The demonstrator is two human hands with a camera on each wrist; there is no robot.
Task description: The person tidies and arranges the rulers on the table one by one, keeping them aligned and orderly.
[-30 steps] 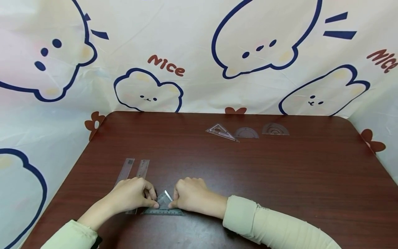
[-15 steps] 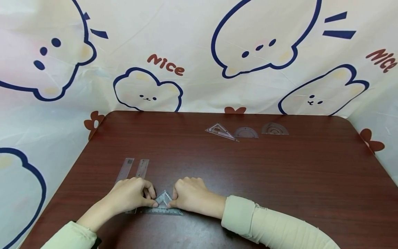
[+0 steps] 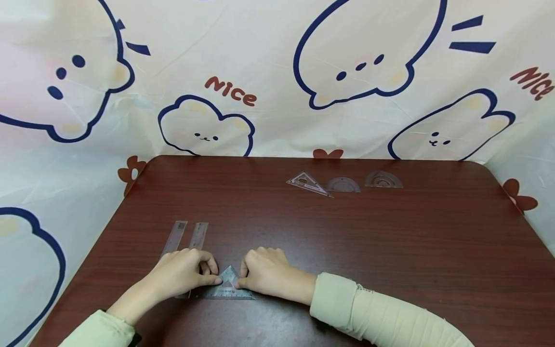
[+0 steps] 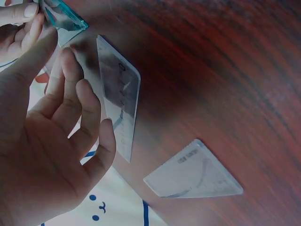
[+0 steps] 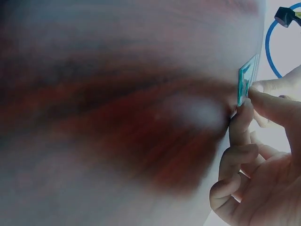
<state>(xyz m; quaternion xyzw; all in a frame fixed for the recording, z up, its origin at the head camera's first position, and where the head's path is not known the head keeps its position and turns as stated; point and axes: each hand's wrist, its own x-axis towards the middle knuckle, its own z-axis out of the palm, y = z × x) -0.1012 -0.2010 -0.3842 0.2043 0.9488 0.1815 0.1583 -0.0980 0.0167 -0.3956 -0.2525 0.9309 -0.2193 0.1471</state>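
A clear, blue-green-tinted set square [image 3: 228, 290] is held near the front of the table in the head view, its long scaled edge toward me. My left hand [image 3: 184, 272] pinches its left slanted side, thumb on the near face. On the opposite side my right hand [image 3: 269, 272] grips it between thumb and curled index finger. Both thumbs and the teal edge of the set square [image 5: 244, 84] show in the right wrist view. Under and beyond the left hand lie two clear rulers, the left ruler [image 3: 175, 235] and the right ruler [image 3: 199, 234], partly hidden by that hand.
At the back of the brown table [image 3: 390, 241] lie a clear triangular set square [image 3: 309, 184], a protractor [image 3: 344, 185] close beside it, and another protractor [image 3: 384, 180] farther right. A printed cloth [image 3: 277, 120] hangs behind the table and along its sides.
The held set square has tilted slightly, and the bright glint along its right edge is gone. Both hands stay in nearly the same place; the rulers have not moved.
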